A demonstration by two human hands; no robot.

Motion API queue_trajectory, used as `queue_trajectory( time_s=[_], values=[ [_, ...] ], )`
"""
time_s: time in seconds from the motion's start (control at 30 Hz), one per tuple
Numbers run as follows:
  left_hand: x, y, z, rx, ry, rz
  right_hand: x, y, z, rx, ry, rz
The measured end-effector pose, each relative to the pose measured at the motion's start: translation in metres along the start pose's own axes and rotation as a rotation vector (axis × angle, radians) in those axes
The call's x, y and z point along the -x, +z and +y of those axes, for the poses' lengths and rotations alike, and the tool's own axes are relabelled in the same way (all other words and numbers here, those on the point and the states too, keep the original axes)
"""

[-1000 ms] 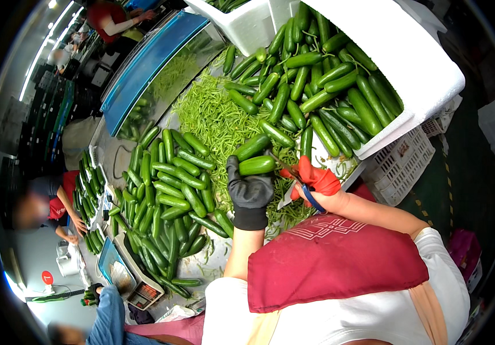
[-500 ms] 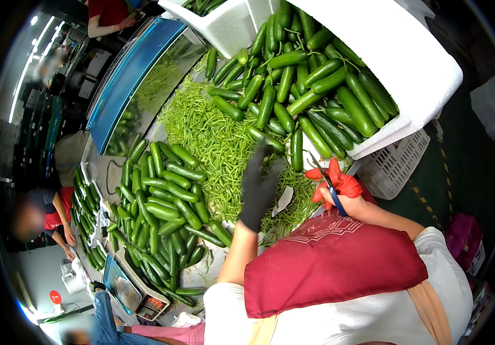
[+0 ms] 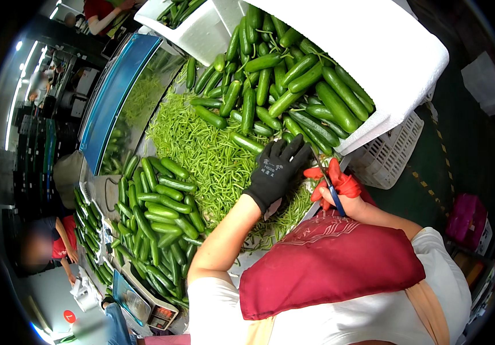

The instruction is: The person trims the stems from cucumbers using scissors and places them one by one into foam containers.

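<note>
My left hand (image 3: pixel 277 168), in a black knitted glove, is over the green beans (image 3: pixel 201 144) near the corner of a white foam box. Its fingers are spread and stretched over a cucumber (image 3: pixel 288 137), whose far end shows beyond them; whether they touch it is hidden. My right hand (image 3: pixel 342 192) has red glove material over its fingers and bare skin at the thumb. It is closed on scissors with blue handles (image 3: pixel 334 198), the blades pointing away from me. More cucumbers (image 3: pixel 334 106) fill the tipped foam box (image 3: pixel 385 63) and spill onto the beans.
Another cucumber pile (image 3: pixel 161 213) lies left, beside a scale (image 3: pixel 161 316). A blue-edged clear panel (image 3: pixel 118 98) borders the far left of the beans. Under the foam box is a white plastic crate (image 3: pixel 391 155). A person in dark and red clothing (image 3: pixel 63 236) works at left.
My left hand has moved right and away from me, from above the beans to the cucumber by the box corner. My right hand still holds the scissors. The view has shifted slightly.
</note>
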State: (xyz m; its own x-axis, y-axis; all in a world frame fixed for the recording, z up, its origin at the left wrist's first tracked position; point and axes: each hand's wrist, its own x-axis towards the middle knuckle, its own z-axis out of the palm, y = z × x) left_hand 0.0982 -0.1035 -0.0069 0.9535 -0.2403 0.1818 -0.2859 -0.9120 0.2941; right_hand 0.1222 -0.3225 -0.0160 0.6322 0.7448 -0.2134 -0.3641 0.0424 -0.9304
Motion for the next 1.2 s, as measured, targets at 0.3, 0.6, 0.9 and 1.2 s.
queue_trajectory(
  time_s=[0.3, 0.6, 0.9, 1.2],
  values=[
    [-0.029, 0.021, -0.008, -0.289, 0.149, 0.012, 0.003, 0.001, -0.002, -0.038, 0.052, 0.017],
    [-0.022, 0.011, -0.018, -0.198, 0.315, 0.023, 0.01, -0.003, 0.002, 0.044, 0.07, 0.054],
    [-0.03, 0.006, -0.027, -0.197, 0.347, -0.247, 0.013, -0.001, -0.008, 0.061, 0.065, 0.02],
    [0.002, -0.026, -0.031, 1.05, -0.257, 0.375, 0.007, 0.003, 0.001, 0.021, -0.056, -0.015]
  ],
)
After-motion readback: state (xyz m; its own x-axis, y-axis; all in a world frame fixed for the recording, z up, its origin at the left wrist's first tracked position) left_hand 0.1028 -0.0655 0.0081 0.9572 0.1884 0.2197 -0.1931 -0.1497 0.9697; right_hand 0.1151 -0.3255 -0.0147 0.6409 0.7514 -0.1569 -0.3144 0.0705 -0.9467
